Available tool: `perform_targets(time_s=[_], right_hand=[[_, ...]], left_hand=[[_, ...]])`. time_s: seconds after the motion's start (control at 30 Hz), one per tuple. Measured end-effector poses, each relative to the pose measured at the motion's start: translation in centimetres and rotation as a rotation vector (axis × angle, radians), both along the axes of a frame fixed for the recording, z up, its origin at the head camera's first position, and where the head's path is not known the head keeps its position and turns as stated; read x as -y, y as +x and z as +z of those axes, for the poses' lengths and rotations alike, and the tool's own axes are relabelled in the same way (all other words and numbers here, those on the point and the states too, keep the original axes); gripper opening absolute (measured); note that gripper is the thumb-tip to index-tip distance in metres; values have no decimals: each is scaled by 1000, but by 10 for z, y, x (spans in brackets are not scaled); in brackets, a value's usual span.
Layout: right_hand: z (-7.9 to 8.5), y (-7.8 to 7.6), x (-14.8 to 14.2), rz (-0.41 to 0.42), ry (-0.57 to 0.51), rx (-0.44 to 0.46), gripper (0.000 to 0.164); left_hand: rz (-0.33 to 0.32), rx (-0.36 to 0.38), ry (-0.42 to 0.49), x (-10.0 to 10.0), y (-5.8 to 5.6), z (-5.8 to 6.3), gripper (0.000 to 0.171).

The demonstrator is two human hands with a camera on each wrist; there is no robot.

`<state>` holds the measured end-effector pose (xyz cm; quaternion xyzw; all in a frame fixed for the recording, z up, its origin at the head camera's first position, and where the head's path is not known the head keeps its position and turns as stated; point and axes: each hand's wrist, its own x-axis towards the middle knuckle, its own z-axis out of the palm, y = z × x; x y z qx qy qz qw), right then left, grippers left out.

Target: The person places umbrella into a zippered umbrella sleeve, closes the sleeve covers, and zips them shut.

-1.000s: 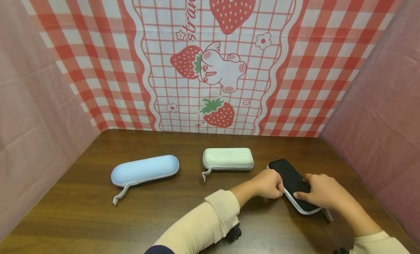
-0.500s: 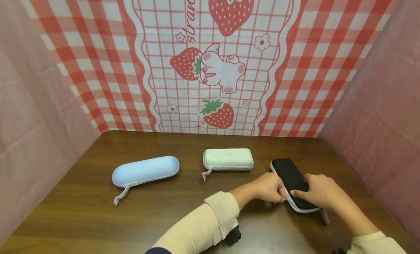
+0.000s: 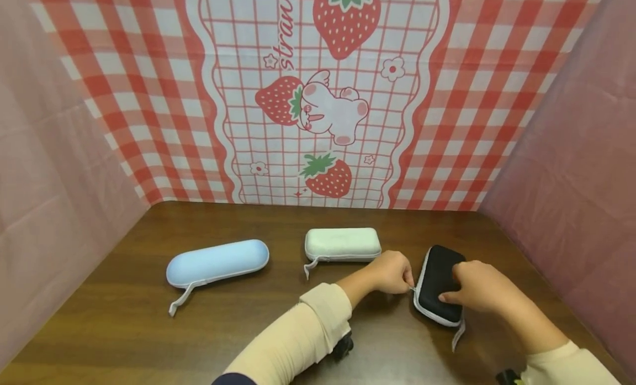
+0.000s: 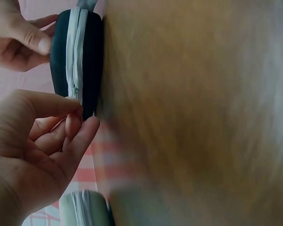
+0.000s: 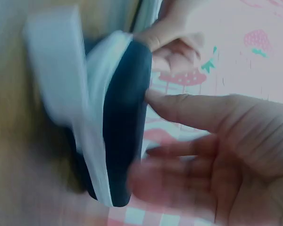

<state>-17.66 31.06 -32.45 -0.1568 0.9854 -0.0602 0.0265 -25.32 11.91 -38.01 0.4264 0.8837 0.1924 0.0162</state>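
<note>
A black zippered case (image 3: 436, 277) with a white zipper band lies on the right side of the table. At its left edge my left hand (image 3: 391, 272) pinches the small zipper pull (image 4: 75, 91) between thumb and fingers. My right hand (image 3: 481, 286) rests on the case from the right, with thumb and fingertips apart on its top face. A light grey strap (image 3: 459, 336) hangs from the case's near end; it is blurred in the right wrist view. Whether the zipper seam is parted cannot be told.
A pale green case (image 3: 343, 243) lies at the middle back, close to my left hand. Farther left is a light blue rounded case (image 3: 218, 262) with a grey strap. A red checked strawberry cloth (image 3: 328, 114) hangs behind, with pink cloth at both sides.
The black case has turned, its near end swinging left. My left hand, on the zipper pull, has moved left and slightly up. The right hand stays on the case's top.
</note>
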Motion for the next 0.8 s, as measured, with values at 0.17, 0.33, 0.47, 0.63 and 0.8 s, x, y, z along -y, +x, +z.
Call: perform_targets(time_s=[0.17, 0.33, 0.47, 0.63, 0.8], right_hand=[[-3, -20, -11, 215, -19, -166, 45], [-13, -37, -22, 308, -18, -168, 71], [-19, -42, -31, 319, -25, -128, 76], [-19, -45, -38, 358, -30, -111, 77], [-18, -45, -45, 357, -23, -87, 75]], left_hand=[[80, -33, 1, 5, -8, 0, 8], [108, -62, -2, 4, -11, 3, 9], [113, -81, -16, 2, -12, 4, 11], [134, -89, -47, 1, -13, 4, 13], [126, -97, -77, 1, -12, 7, 13]])
